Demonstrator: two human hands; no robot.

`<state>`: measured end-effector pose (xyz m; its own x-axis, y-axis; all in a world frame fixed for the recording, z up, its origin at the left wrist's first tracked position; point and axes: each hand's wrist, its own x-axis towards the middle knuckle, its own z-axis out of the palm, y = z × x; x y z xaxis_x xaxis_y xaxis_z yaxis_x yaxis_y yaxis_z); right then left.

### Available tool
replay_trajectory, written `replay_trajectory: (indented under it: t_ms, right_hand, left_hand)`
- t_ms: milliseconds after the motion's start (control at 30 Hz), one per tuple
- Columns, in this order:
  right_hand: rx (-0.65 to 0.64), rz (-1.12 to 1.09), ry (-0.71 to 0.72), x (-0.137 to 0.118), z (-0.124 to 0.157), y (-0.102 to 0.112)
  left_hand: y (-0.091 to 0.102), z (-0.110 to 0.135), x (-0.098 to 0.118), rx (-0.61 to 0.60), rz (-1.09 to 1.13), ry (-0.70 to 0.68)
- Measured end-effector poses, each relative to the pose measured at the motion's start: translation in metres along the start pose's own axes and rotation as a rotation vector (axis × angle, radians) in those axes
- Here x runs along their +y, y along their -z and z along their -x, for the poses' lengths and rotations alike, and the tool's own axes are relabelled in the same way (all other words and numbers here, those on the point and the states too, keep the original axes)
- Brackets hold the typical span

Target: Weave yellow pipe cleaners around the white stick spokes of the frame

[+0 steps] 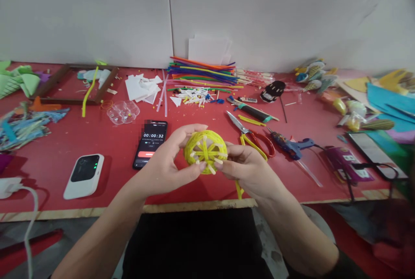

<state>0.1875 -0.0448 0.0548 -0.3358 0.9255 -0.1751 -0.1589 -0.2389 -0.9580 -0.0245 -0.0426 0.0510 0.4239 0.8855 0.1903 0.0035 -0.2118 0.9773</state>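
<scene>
Between both hands, above the front of the red table, is a small round yellow piece (205, 151), wound from what looks like pipe cleaner. Yellow spokes cross at its middle, and pale stick ends poke out around them. My left hand (170, 160) is closed around its left side, thumb at the lower edge. Gripping the right side, my right hand (248, 166) has its thumb on a pale stick end. A yellow strip (239, 189) hangs below the right hand. Fingers behind the piece are partly hidden.
Red-handled scissors (251, 134) and a blue glue gun (292, 145) lie to the right. At left are a phone (151, 144) with a running timer and a white device (84, 176). Coloured pipe cleaners (202, 71) and a black woven piece (272, 91) lie farther back.
</scene>
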Motion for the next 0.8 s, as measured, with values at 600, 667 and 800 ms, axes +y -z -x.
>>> replay_trajectory:
  t_ms: [600, 667, 800]
  right_hand:
    - [0.23, 0.071, 0.12, 0.001, 0.001, -0.001]
    - [0.237, 0.112, 0.15, 0.0, 0.001, -0.003]
    - [0.255, 0.172, 0.202, -0.001, 0.002, -0.006]
  left_hand:
    - [-0.04, 0.0, -0.011, 0.524, 0.485, 0.277]
    - [-0.044, -0.003, -0.006, 0.569, 0.605, 0.376]
    - [-0.044, -0.007, 0.004, 0.568, 0.746, 0.426]
